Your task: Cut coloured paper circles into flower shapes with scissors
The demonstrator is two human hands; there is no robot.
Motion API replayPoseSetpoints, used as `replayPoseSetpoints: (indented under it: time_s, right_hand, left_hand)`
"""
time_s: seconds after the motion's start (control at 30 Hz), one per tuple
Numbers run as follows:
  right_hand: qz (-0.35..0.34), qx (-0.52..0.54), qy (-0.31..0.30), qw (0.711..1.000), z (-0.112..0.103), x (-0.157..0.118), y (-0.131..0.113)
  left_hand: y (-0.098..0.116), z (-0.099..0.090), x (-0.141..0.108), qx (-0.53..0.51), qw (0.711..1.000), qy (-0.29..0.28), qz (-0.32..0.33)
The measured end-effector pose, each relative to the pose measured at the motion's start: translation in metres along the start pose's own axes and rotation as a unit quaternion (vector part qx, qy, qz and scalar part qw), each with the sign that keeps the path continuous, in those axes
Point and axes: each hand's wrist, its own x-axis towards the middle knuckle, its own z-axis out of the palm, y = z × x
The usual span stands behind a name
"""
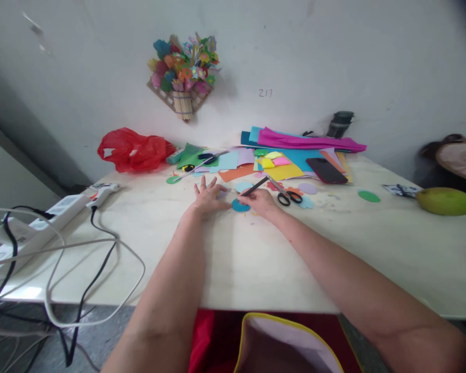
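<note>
A blue paper circle [240,205] lies flat on the white table, between my two hands. My right hand [261,202] is closed round a black pen [256,185], whose lower end is over the circle. With its fingers spread, my left hand [208,196] rests on the table, its thumb at the left edge of the circle. Just beyond my right hand are black-handled scissors [282,192]. A light blue paper piece [244,186], orange and red cut pieces and a lilac oval [307,188] lie around them.
Coloured sheets [287,173], a phone [326,171] and another pair of scissors [207,158] lie toward the wall. A red plastic bag [135,150] sits back left. Power strips [34,228] with looped cables are at left. A green mango [445,201] lies at right.
</note>
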Motion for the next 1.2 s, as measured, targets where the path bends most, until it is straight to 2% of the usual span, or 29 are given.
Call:
replayPoseSetpoints:
  time_s: [0.37, 0.57, 0.83, 1.2]
  right_hand:
    - [0.008, 0.033, -0.029, 0.999, 0.0021, 0.0007, -0.0024]
    - [-0.015, -0.015, -0.01, 1.0, 0.0027, 0.0024, 0.0012]
    - [-0.02, 0.001, -0.042, 0.999, 0.0048, 0.0046, 0.005]
    - [-0.023, -0.009, -0.048, 0.999, 0.0047, 0.0047, 0.0035]
  left_hand:
    - [-0.0003, 0.0004, 0.0008, 0.0, 0.999, -0.033, 0.01]
    - [-0.0028, 0.0017, 0.002, -0.004, 0.999, -0.036, 0.01]
    - [-0.0022, 0.0003, 0.0014, -0.006, 0.999, -0.043, 0.011]
    - [-0.0014, 0.0002, 0.0014, -0.007, 0.999, -0.042, 0.011]
